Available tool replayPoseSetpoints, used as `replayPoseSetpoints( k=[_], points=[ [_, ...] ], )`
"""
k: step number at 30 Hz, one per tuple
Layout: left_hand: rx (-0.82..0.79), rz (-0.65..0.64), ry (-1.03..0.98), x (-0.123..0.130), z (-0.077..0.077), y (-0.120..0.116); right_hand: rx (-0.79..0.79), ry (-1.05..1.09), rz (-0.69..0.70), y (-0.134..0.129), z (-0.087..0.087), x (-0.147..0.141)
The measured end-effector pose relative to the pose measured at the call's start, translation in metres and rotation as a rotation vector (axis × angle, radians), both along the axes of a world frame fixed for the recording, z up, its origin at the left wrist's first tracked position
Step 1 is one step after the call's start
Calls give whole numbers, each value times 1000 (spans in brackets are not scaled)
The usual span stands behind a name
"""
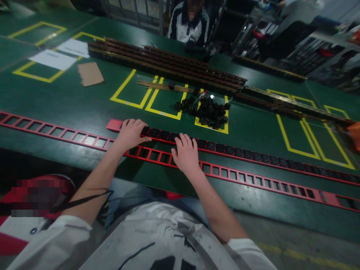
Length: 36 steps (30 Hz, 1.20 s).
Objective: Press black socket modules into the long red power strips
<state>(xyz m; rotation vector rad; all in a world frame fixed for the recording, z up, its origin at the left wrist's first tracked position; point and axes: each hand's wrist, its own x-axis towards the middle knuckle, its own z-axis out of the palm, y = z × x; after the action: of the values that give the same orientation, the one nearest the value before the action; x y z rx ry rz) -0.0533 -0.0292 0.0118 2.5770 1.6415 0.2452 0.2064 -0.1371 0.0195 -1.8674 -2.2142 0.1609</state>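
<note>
A long red socket strip (239, 154), lined with black sockets, runs slantwise across the green table. My left hand (129, 134) rests over the strip near its left end, thumb stretched to the right. Farther right, my right hand (187, 152) lies on the same strip, with its fingers spread over the sockets. Nearer to me, a long red frame (66, 133) with a row of rectangular openings lies roughly alongside. My wrists pass above this frame and cover parts of it. What lies directly beneath my palms is hidden.
Behind the strip is a pile of black parts (212, 112), beside thin tan strips (157, 86). Long dark rails (168, 69) lie farther back. White papers (53, 59) and a cardboard piece (90, 74) are at left. A person (188, 22) sits across the table (36, 97).
</note>
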Motion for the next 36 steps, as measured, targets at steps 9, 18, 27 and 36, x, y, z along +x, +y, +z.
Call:
replayPoseSetpoints(
  k=[9,18,27,36],
  points=[
    [50,-34,-15,5,-6,-6,41,49,-4,-5,-10,6],
    [74,-58,-6,5,-9,-5,20,48,-3,-5,-10,8],
    [79,-54,-13,5,-7,-6,-5,16,-2,0,-3,-1],
    [85,-56,-43,5,-7,-5,18,30,85,7,-8,-22]
  ],
)
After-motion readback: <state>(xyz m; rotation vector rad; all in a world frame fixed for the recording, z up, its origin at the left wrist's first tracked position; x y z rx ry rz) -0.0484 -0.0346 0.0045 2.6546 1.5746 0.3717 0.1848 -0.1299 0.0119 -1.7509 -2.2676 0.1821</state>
